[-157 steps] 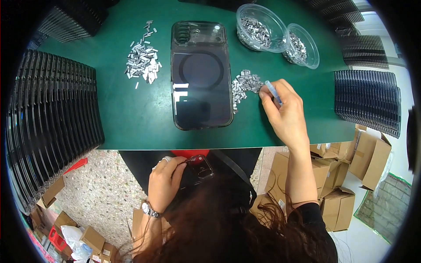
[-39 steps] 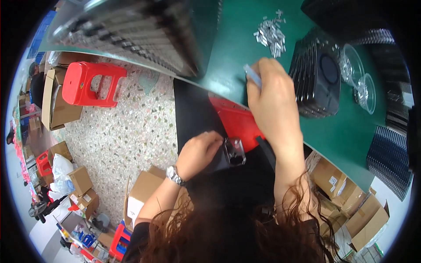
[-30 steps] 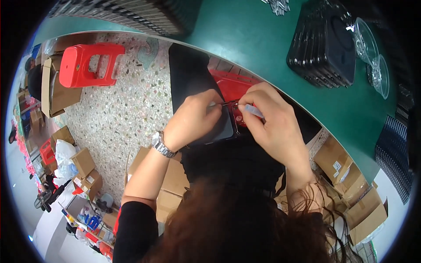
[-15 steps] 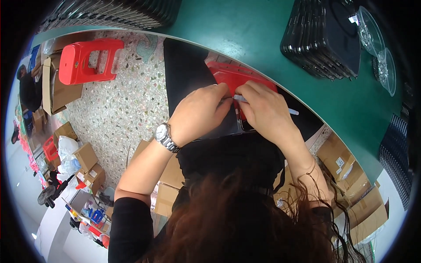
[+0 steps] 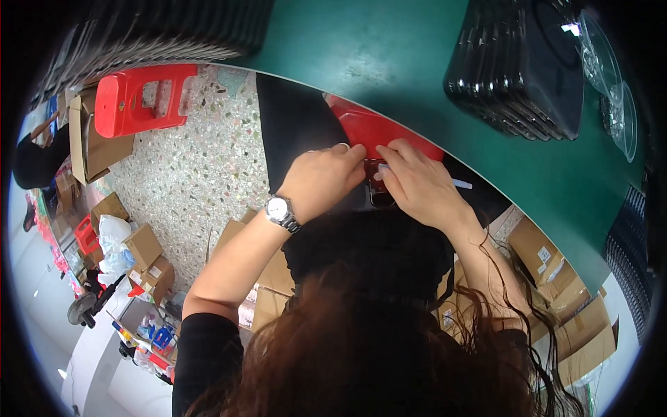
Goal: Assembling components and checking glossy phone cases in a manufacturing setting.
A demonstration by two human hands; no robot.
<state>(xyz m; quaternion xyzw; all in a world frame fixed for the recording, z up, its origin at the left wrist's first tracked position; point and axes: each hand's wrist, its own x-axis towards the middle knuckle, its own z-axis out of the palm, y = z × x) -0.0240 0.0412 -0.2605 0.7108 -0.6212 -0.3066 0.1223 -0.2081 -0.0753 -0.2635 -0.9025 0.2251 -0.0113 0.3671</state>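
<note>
A dark, glossy panel (image 5: 376, 199) lies on my lap, its far part hidden under my fingers. My left hand (image 5: 324, 179) is closed at the panel's left side, fingers curled and thumb toward its middle; a watch is on that wrist. My right hand (image 5: 420, 182) is closed around a slim white pen-like tool (image 5: 461, 184). One end of it sticks out past the hand on the right, and a pale tip shows by the thumb, over the panel. The fingertips of both hands are close together.
A green table (image 5: 347, 52) curves ahead, with stacked black panels (image 5: 517, 76) at right and more dark panels (image 5: 174, 31) at left. Clear round containers (image 5: 618, 115) hold small parts. A red seat (image 5: 392, 131) is beyond my hands; a red stool (image 5: 142, 101) and cardboard boxes stand around.
My right hand and the tool's tip have shifted slightly nearer to me over the panel. The left hand has moved a little right. The view has tilted slightly.
</note>
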